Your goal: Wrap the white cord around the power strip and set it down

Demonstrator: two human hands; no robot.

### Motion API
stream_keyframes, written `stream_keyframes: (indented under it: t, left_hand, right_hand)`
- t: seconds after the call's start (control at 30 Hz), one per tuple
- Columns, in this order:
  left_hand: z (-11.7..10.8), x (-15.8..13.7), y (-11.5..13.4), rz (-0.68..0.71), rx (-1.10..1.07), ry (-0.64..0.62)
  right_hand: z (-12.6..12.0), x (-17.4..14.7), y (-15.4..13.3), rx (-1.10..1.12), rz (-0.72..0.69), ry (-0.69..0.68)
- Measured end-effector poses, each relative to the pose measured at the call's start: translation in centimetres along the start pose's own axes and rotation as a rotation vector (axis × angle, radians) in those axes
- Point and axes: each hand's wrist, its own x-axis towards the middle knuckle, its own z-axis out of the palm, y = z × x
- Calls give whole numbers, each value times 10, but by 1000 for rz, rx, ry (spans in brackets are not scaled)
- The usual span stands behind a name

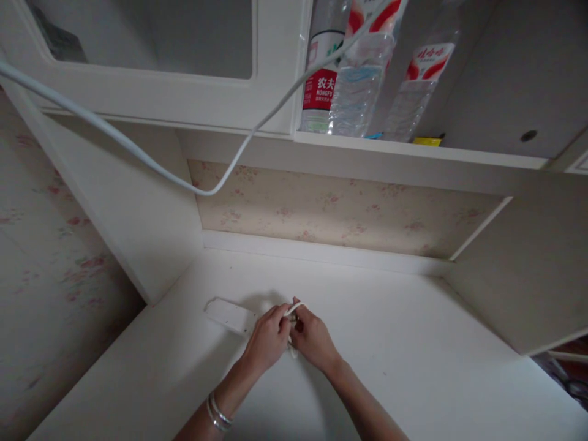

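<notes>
We count one white cord (pixel 296 307), bunched between two hands above the middle of the white counter (pixel 390 324). The left hand (pixel 267 340) grasps it with fingers curled, and the right hand (pixel 313 338) pinches it close beside, the fingertips of both nearly meeting; between them they cover most of it, so we cannot count its loops. One white strip (pixel 229 315), flat and oblong, lies on the counter just left of the left hand, which hides its near end; we cannot tell whether the cord joins it there. On the left wrist we make out what look like two silver bangles (pixel 217 414). Behind the counter runs one band of floral wallpaper (pixel 321 205), between two side panels. Above it, we count three clear plastic bottles on one open shelf (pixel 482 153): one with a dark red label (pixel 320 82), two with red and white labels. A small yellow item (pixel 427 141) and a bit of something blue (pixel 374 135) show at their feet. Left of the bottles is one cabinet door (pixel 273 101) with a pane. One pale cable (pixel 138 156) sags across our view, passing in front of the door and bottles.
</notes>
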Motion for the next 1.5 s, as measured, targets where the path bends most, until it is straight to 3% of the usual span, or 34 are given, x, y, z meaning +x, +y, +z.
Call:
stream_keyframes:
  t: [0.2,0.4,0.5,0.7,0.83,1.07,1.27,1.4,1.5]
  left_hand:
    - [5,-8,-10,46,-75,-55]
    - [-1,-16,-13,87,15,-113]
    - [-3,-19,-13,86,57,-122]
    - [0,-18,-11,46,-12,-50]
    - [1,-15,-5,27,76,-43]
    - [12,-13,3,44,80,41]
    - [16,-14,8,48,-64,-3]
    - [17,-19,8,62,-57,-50]
    - [19,-24,2,31,-23,-47]
  right_hand:
    - [-32,19,7,53,127,-321]
    - [-37,26,0,-133,7,-246]
    - [-34,24,-1,-93,-8,-239]
    - [-18,8,4,51,-117,-41]
    - [-10,0,12,117,-135,-6]
    - [-1,-13,15,180,111,90]
    - [3,-21,17,468,347,83]
    - [-2,-21,22,635,409,69]
    - [-7,-22,22,556,415,56]
